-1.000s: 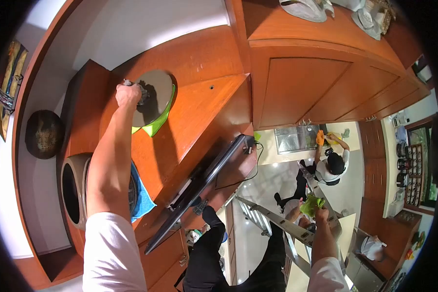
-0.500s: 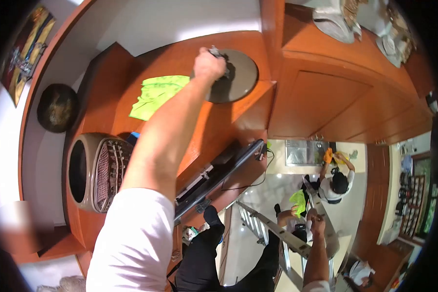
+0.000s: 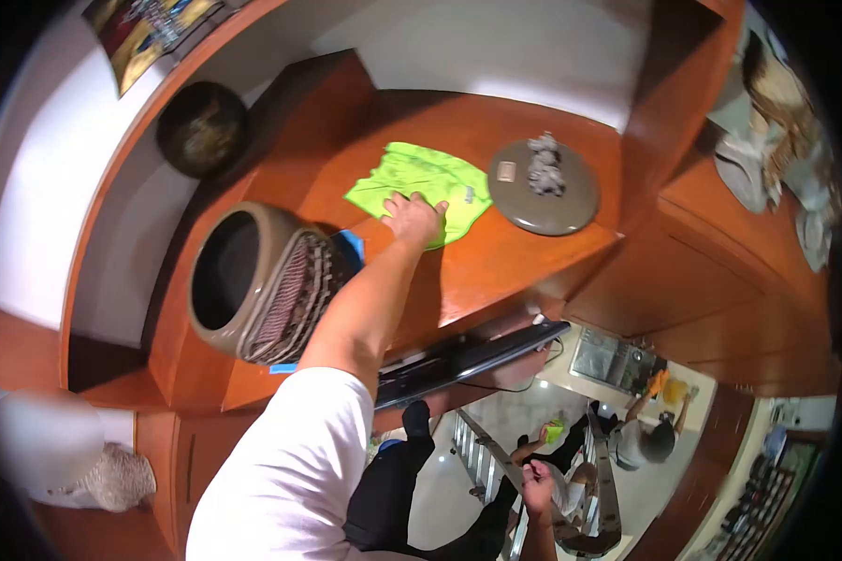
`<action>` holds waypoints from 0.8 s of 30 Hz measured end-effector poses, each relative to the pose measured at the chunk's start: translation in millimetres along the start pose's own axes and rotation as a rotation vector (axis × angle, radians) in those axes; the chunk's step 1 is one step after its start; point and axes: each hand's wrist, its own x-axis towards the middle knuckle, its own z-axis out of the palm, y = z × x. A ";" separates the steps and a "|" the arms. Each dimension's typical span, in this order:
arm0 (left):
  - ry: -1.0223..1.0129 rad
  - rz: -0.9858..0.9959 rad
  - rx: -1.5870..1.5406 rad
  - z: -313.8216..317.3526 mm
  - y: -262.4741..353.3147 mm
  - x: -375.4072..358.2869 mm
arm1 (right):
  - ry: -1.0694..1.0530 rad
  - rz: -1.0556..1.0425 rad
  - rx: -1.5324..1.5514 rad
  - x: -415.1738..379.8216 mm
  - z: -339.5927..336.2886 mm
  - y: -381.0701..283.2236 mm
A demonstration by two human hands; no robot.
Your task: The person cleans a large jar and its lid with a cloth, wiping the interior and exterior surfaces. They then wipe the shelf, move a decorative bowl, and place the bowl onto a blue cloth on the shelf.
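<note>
My left hand lies on a crumpled bright green cloth on the wooden shelf, fingers spread and pressing down. Right of the cloth rests a round grey-brown lid with a grey sculpted knob and a small pale label. Left of my forearm, a large ceramic jar shows its dark mouth and a brown patterned band, with bits of blue beneath it. Low in view, my right hand is closed in front of the metal ladder; what it grips, if anything, is hidden.
A dark round bowl stands in the left niche. A black flat screen sits below the shelf edge. Far below, one person holds a green cloth and another works by a sink. Wrapped pale objects top the right cabinet.
My left hand has let go of the lid's knob and moved left onto the green cloth. The camera view has shifted, and my right hand now appears further left against the ladder.
</note>
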 end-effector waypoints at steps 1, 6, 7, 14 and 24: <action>-0.072 0.018 0.024 -4.6 -13.2 2.2 | -0.043 -0.021 -0.003 4.5 7.5 -18.6; 0.133 -0.083 -0.584 -83.2 0.8 19.7 | -0.084 -0.420 -0.145 51.2 45.9 -169.0; 0.098 -0.103 -0.582 -107.8 1.2 29.1 | -0.008 -0.523 -0.088 66.7 59.4 -190.9; 0.129 0.118 -0.403 -269.4 -53.2 29.9 | 0.043 -0.995 -0.147 155.1 152.6 -419.3; 0.319 -0.193 -1.408 -381.2 -232.0 -178.0 | 0.176 -1.132 -0.564 162.5 257.2 -388.9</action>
